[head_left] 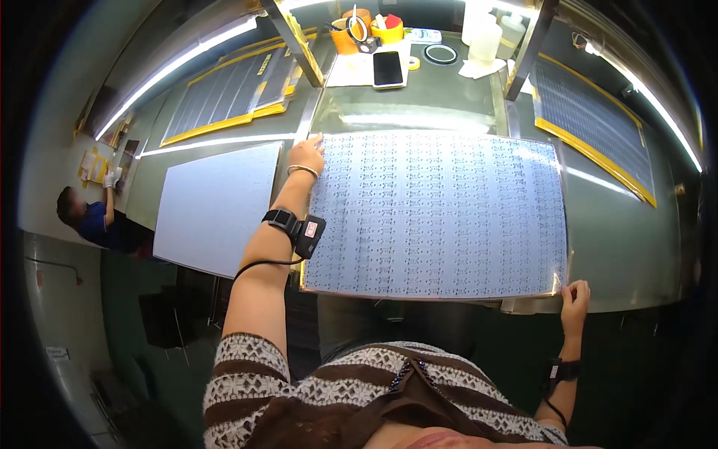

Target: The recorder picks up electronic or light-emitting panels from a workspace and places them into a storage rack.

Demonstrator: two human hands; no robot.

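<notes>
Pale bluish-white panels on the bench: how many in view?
2: the dotted panel, with the left hand at its upper-left corner and the right hand at its lower-right; and the plainer panel to its left. Others may be hidden underneath.

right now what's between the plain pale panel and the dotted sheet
In the head view, the left forearm, with a black device strapped on, crosses between them.

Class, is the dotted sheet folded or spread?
Spread: the dotted sheet shows no fold, left hand at its far-left corner, right hand at its near-right one.
</notes>
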